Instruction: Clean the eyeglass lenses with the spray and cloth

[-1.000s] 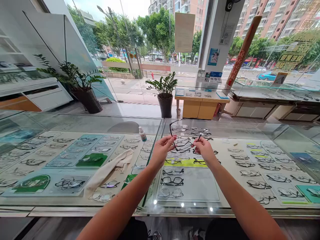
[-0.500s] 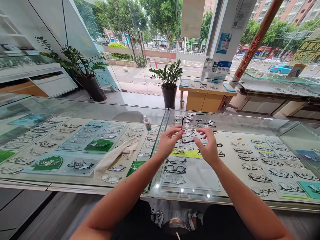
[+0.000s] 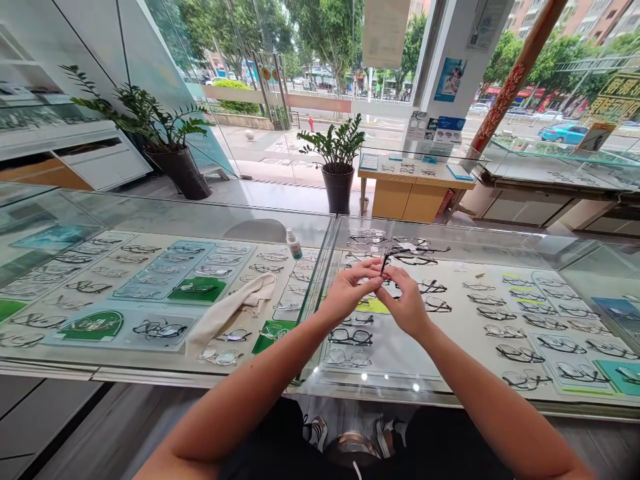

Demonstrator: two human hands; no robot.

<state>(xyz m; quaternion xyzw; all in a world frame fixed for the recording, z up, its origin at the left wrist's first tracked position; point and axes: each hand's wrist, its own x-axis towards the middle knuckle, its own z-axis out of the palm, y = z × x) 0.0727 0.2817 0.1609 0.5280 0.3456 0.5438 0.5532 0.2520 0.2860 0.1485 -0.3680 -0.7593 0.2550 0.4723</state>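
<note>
The left hand (image 3: 353, 290) and the right hand (image 3: 406, 303) meet over the glass display table (image 3: 430, 399), with black eyeglasses (image 3: 385, 263) between them, seen nearly edge-on. The left fingers are clamped on the eyeglasses; the right fingers curl in against them, though whether they pinch cannot be told. Below the hands, inside the table, lie rows of spectacles, including 1 black-rimmed frame (image 3: 351, 337) above 1 clear frame (image 3: 349, 358). Left of the hands, a small spray bottle (image 3: 294, 245) stands upright, and a crumpled beige cloth (image 3: 227, 315) lies slantwise nearer the person. Beyond the table, 1 plant grows in a dark pot (image 3: 337, 191).
</note>
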